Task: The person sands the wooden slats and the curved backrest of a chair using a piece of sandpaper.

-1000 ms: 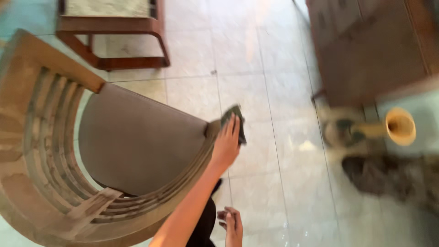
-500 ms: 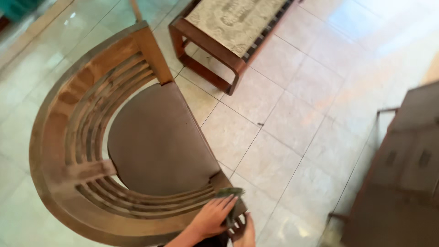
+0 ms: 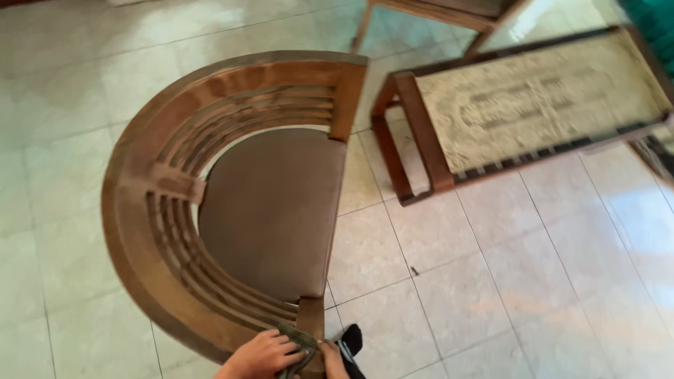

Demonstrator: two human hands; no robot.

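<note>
The left hand point(image 3: 261, 356) presses a dark grey-green cloth point(image 3: 298, 342) flat against the near end of the curved wooden chair point(image 3: 140, 231), at the bottom edge of the view. Its fingers point(image 3: 277, 342) lie spread over the cloth rather than clamped round it. The right hand point(image 3: 330, 354) sits just beside it, touching the cloth's edge at the end post; only part of it shows, and whether those fingers pinch the cloth or merely rest there cannot be told.

The risk, as a judgement, is that the cloth slips off the narrow end post, since the hand only pushes down on it and the wood falls away on both sides. A hard sideways push could also shift the chair on the smooth tiled floor point(image 3: 491, 281), or catch a fingertip in the gaps between the slats.

The cloth looks crumpled, small and soft, mostly hidden under the hand. The chair is a half-round frame of brown wood with curved slats and a plain brown seat cushion point(image 3: 274, 210). A low wooden bench point(image 3: 421, 140) with a pale patterned top stands well apart.
</note>
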